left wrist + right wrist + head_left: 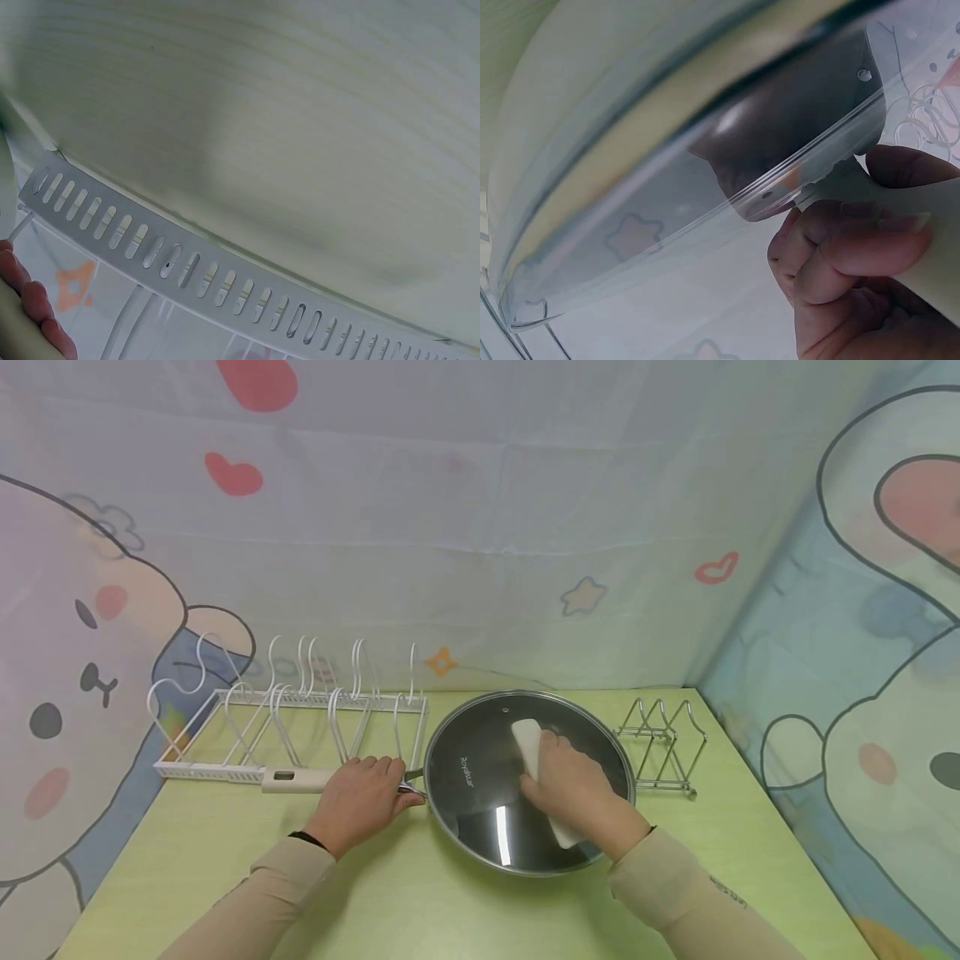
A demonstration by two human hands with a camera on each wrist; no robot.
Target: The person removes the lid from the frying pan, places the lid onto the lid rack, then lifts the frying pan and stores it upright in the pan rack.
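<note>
A frying pan with a long cream handle (288, 780) sits on the table, its body mostly hidden in the head view under a round glass lid (468, 814) with a metal rim. My left hand (362, 800) grips the pan handle near the pan, fingers over the top. My right hand (576, 787) holds the cream bar-shaped lid handle (528, 742) at the lid's middle. In the right wrist view the fingers (840, 251) curl round that handle, and the cream pan wall (570, 120) shows beside the glass. Whether the lid sits fully on the rim I cannot tell.
A white wire rack (210, 771) with several upright hoops stands at the left, behind the pan handle. A small metal rack (667, 787) stands right of the pan. A printed cloth (465, 527) hangs behind the pale green table (390, 893).
</note>
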